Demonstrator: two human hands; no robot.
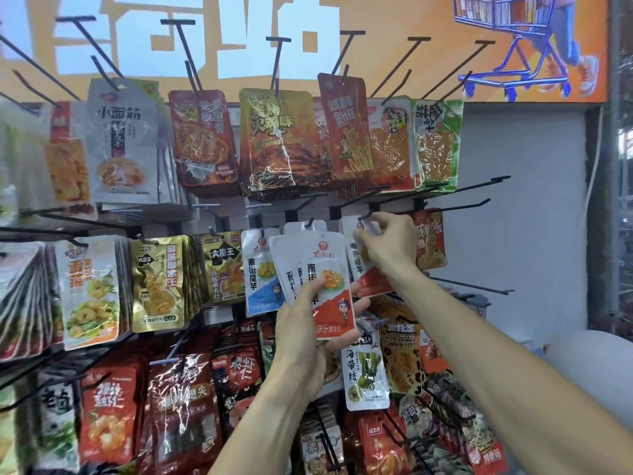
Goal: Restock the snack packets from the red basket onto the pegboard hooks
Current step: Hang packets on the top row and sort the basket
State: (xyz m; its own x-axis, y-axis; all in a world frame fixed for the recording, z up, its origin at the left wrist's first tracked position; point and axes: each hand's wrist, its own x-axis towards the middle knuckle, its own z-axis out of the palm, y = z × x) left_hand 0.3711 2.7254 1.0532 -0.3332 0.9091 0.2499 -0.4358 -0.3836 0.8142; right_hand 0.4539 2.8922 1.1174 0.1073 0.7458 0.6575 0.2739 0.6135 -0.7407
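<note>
**Hanging white/red pkt on mid-row hook**

Pegboard display wall, black wire hooks, packed w/ foil snack pkts. Left hand grips a fanned stack of white-and-red plastic snack packets, held near board as ready supply. Right hand pinches top of one white-and-red packet, prob. lining its hole up w/ black hook tip, far right of mid row. Red basket not in view.

An orange banner with large pale blue-white characters runs across the top, a blue shopping-cart drawing at its right end. Below it on the right is a plain white wall. A dark vertical post stands at the far right edge, daylight beyond.
</note>
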